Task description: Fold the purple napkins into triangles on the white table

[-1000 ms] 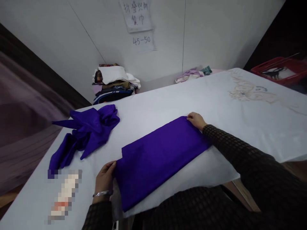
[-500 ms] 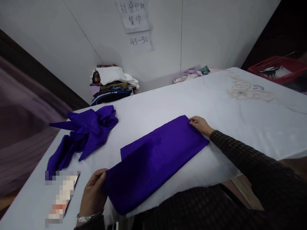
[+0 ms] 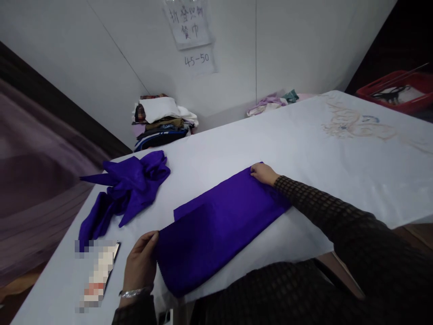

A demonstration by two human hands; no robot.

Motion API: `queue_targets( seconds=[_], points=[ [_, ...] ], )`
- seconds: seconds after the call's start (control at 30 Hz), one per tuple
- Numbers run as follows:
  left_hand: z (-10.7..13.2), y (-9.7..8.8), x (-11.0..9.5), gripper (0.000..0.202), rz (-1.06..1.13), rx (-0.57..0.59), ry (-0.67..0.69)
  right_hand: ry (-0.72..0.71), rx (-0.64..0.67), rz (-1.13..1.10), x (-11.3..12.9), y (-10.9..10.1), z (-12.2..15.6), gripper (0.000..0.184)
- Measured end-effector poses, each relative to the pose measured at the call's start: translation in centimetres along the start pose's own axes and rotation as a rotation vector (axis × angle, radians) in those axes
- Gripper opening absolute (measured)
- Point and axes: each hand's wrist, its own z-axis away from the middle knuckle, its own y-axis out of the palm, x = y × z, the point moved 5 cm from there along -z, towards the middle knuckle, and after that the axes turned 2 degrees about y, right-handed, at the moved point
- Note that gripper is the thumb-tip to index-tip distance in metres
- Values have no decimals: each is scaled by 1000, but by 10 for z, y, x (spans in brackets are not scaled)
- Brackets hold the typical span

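A purple cloth napkin [image 3: 216, 230], doubled over into a long strip, lies slantwise in front of me. My left hand [image 3: 140, 262] pinches its near left corner between thumb and fingers, and that end is lifted a little. At the far edge, close to the right end, my right hand [image 3: 264, 174] has its fingertips closed on the cloth. The upper layer sits slightly off the lower one, which shows as a band along the far left edge. Some of the right end is hidden under my right hand and sleeve.
Crumpled purple cloths [image 3: 130, 189] lie at the left, with a blurred flat item [image 3: 98, 275] nearer me. Behind the white-covered table [image 3: 358, 180] are a stack of folded clothes [image 3: 162, 119] and loose fabrics [image 3: 270, 104]. A red basket [image 3: 395, 92] stands far right.
My right hand has moved left along the napkin's far edge, from the right end corner inward. My left hand still grips the near left corner. The view has shifted slightly.
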Motion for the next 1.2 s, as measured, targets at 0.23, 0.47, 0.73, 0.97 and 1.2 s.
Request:
queue_targets(
  seconds=[0.23, 0.47, 0.73, 0.97, 1.2],
  points=[
    [-19, 4, 11, 42, -118, -7, 34, -117, -88, -153, -2, -14, 38, 9],
    [-34, 24, 22, 44, -100, 106, 63, 62, -189, -811, -29, -27, 89, 15],
    [-64, 49, 11, 33, -292, 75, 204, 165, -230, -932, -52, -25, 45, 25],
    [-88, 65, 8, 23, -476, 1, 288, 238, -323, -788, -73, -9, 8, 27],
    [-100, 70, 18, 19, -685, 0, 317, 213, -331, -674, -78, -7, -1, 30]
  ],
)
